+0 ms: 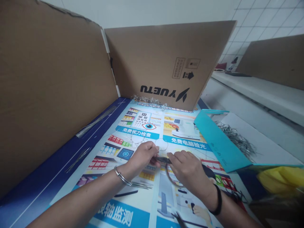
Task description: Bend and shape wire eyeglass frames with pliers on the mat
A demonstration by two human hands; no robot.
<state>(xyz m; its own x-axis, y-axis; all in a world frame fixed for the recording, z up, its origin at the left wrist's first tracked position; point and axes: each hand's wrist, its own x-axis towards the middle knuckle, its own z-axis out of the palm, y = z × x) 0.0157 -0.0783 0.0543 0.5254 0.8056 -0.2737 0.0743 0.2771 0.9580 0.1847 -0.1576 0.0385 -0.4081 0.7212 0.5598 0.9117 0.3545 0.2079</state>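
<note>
My left hand (142, 156) and my right hand (187, 169) meet over a printed poster (133, 209) on the table. Both pinch a thin dark eyeglass frame (163, 160) between them; its rim curves down under my right palm. A clear lens (161, 145) lies on the poster just beyond my fingers. My left wrist wears a silver bangle, my right wrist a black band.
Cardboard walls (54, 82) stand at the left and back. A teal box (220, 142) at the right holds a pile of thin metal parts (235, 136). Thin metal rods (95, 122) lie at the left. Something yellow (277, 180) sits at the right. Small clear bags (149, 100) lie along the back wall.
</note>
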